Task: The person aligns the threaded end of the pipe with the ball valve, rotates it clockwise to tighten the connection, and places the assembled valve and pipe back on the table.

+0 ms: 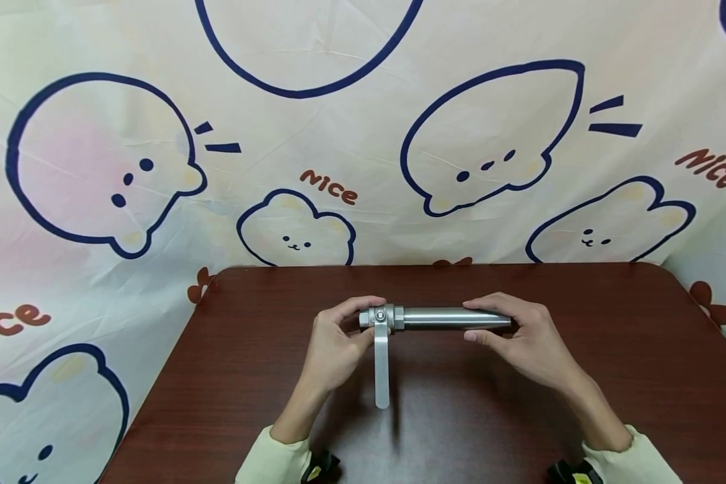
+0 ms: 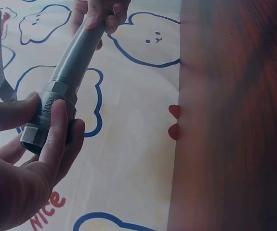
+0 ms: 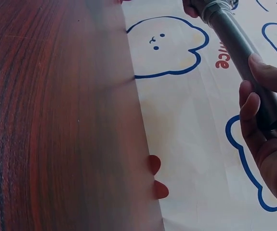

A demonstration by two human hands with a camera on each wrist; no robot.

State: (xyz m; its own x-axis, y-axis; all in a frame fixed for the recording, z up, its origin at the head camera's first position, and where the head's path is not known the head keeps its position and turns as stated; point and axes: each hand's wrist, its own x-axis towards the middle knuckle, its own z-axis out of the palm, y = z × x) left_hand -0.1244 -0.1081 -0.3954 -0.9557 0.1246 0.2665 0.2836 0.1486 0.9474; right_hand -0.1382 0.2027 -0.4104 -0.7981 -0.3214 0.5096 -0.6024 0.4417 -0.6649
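A steel ball valve (image 1: 390,316) with a long flat lever handle (image 1: 382,370) is joined to a smooth metal pipe (image 1: 435,318). Both are held level above the table, and the lever points toward me. My left hand (image 1: 337,344) grips the valve body, thumb near the lever's base and fingers around the far side. In the left wrist view, raised lettering shows on the valve body (image 2: 46,103), and its open end faces the palm. My right hand (image 1: 529,339) holds the pipe's far right end between thumb and fingers; in the right wrist view the pipe (image 3: 239,48) runs up to the valve.
Beneath the hands is a dark brown wooden table (image 1: 248,363) with rounded back corners. A pale cloth (image 1: 375,148) printed with blue cartoon outlines hangs behind it and down its sides. Dark straps with yellow marks sit at both wrists.
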